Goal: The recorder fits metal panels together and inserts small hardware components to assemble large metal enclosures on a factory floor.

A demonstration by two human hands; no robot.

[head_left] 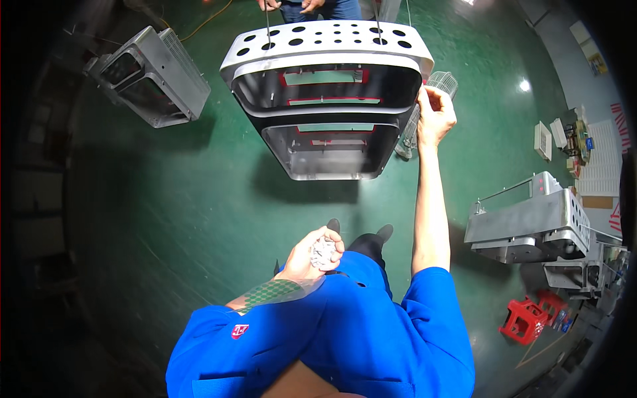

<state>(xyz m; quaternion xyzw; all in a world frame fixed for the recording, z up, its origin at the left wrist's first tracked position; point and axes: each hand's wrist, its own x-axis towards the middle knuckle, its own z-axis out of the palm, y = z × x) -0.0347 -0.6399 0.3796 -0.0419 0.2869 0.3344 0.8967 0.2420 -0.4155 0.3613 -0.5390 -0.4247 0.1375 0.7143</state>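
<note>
A large metal housing (345, 118) hangs in front of me, with a white perforated top, two dark open bays and red strips edging its inner cut-outs. My right hand (436, 114) reaches to its right side. The thumb and fingers are pinched together by the upper edge, beside a bit of red; what they hold is too small to make out. Close to my body, my left hand (309, 255) is cupped palm up around a heap of small white pieces (323, 253). Along my left forearm lies a clear sheet with green dots (269, 293).
Behind the housing stands another person (312, 8), hands near its far edge. Similar housings hang at left (156, 79) and right (531, 222). A wire-mesh cage (442, 82) is beyond my right hand. Red stools (524, 320) stand at lower right on the green floor (192, 205).
</note>
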